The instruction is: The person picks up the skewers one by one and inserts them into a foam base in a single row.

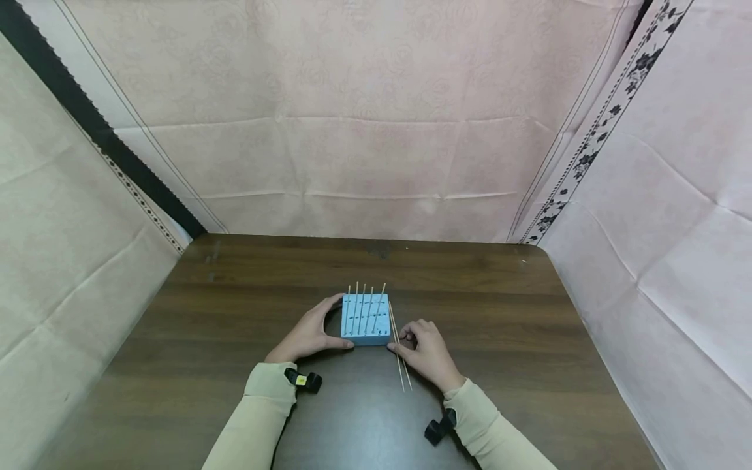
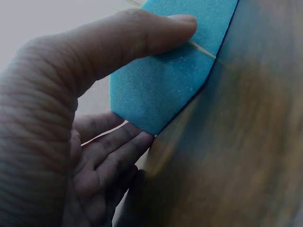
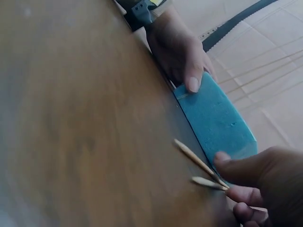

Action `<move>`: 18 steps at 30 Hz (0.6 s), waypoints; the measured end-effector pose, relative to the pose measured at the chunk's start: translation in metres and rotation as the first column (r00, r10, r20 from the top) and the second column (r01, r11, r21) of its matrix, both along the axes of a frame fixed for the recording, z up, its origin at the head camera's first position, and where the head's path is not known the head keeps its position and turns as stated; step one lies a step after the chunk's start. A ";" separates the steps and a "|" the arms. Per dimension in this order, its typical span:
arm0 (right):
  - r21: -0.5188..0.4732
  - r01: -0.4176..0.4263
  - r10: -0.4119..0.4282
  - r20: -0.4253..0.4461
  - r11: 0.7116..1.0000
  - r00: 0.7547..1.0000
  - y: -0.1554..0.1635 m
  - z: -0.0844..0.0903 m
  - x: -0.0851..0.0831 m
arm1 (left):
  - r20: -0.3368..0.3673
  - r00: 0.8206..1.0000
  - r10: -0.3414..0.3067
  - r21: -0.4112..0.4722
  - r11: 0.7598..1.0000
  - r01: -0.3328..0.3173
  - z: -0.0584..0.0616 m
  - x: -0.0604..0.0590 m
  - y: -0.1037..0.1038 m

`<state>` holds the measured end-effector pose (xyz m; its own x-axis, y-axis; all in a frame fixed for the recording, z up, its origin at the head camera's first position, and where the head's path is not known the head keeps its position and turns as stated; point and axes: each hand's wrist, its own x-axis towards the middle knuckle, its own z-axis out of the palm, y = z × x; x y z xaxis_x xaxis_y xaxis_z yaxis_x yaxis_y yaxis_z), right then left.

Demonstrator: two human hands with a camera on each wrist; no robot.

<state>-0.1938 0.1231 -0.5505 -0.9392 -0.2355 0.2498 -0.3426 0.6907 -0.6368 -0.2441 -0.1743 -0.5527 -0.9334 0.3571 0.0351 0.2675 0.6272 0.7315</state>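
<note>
Left hand: grips a blue block atop a brown table
Right hand: pinches thin sticks alongside

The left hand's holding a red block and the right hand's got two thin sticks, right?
The block isn't red: the head view shows it is blue. The left hand is holding it, and the right hand does have two thin sticks.

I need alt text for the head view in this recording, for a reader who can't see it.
A person's left hand grips a light blue block with thin sticks standing in it, while the right hand holds two more sticks beside it. They work on a brown table surrounded by pale cloth.
</note>
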 end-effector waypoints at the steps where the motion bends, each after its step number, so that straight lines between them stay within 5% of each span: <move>1: 0.007 0.000 0.000 -0.016 1.000 1.000 -0.001 0.000 0.000 | -0.002 1.000 0.000 0.001 1.000 0.000 0.000 0.000 0.000; 18: 0.104 0.114 -0.094 -0.179 0.988 0.979 -0.003 -0.002 0.004 | 0.002 1.000 0.001 -0.007 1.000 -0.001 -0.001 -0.001 0.000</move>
<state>-0.1901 0.1197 -0.5523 -0.9049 -0.1751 0.3878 -0.3632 0.7926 -0.4897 -0.2452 -0.1746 -0.5537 -0.9340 0.3559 0.0306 0.2650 0.6327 0.7276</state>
